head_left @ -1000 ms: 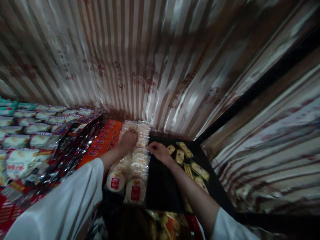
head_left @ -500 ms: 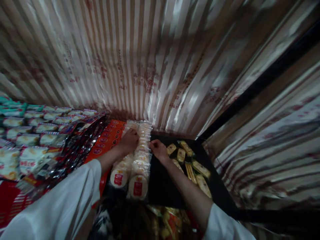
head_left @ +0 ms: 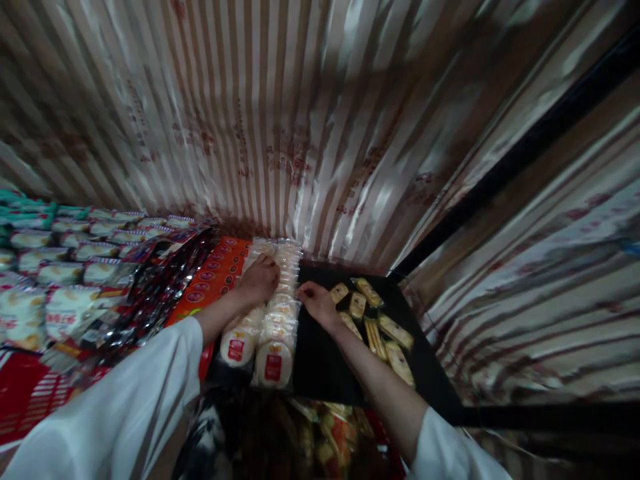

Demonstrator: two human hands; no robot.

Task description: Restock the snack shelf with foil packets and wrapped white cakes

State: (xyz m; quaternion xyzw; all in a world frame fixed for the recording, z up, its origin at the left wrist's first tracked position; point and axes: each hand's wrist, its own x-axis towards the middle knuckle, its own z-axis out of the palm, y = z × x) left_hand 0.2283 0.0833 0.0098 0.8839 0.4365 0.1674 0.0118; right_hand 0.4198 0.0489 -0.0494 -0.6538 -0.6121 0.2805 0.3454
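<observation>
Two long rows of round, pale crackers in clear wrappers lie side by side, the right row [head_left: 275, 337] and the left row [head_left: 239, 343], with red labels on the front ones. My left hand [head_left: 261, 279] rests over the far half of the rows, fingers curled inward; whatever they grip is hidden. Beside the right row's outer edge is my right hand [head_left: 319, 303], thumb and fingers pinched together at the wrappers. It is too dark to tell what lies in the pinch.
Yellow wrapped biscuits [head_left: 379, 330] are scattered on the black surface [head_left: 320, 367] at right. An orange printed package [head_left: 215, 270], dark shiny packets [head_left: 155, 293] and white snack bags [head_left: 73, 307] stand to the left. Behind hangs striped plastic sheeting [head_left: 280, 133]; a dark pole [head_left: 500, 180] slants at right.
The view has shifted slightly, so the rows and biscuits appear a little higher and further left. Both hands stay at nearly the same places along the rows.
</observation>
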